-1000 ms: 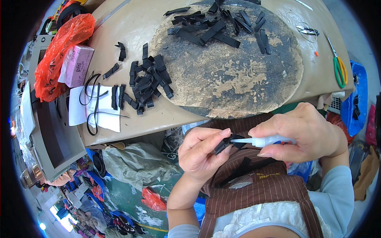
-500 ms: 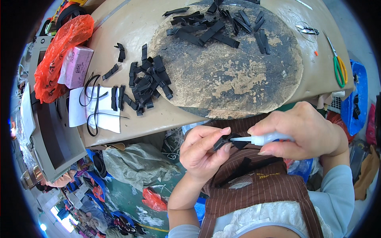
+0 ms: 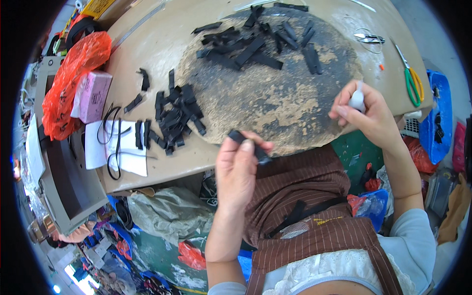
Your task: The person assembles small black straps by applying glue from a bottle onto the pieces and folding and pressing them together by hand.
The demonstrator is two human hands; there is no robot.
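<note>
My left hand (image 3: pixel 235 169) is closed on a folded black ribbon piece (image 3: pixel 236 135), held near the front rim of a worn round board (image 3: pixel 295 98). Over the board's right side, my right hand (image 3: pixel 376 118) grips a small white squeeze bottle (image 3: pixel 357 101), its thin nozzle tipped upward and apart from the ribbon. Loose black ribbon strips (image 3: pixel 250 49) lie spread on the far part of the board. To the left, a heap of folded black ribbon pieces (image 3: pixel 179 110) sits at the board's edge and on the table.
Green-and-yellow scissors (image 3: pixel 412 81) and small snips (image 3: pixel 369 38) lie at the right. On the left are white paper (image 3: pixel 132 160) with a black cord, a pink tissue box (image 3: pixel 95 97) and a red plastic bag (image 3: pixel 81 73). A blue bin (image 3: pixel 435 115) stands beyond the table's right side.
My hands have come apart and moved forward over the board. The bottle's nozzle has left the ribbon piece and turned upward; the left hand still holds the ribbon piece.
</note>
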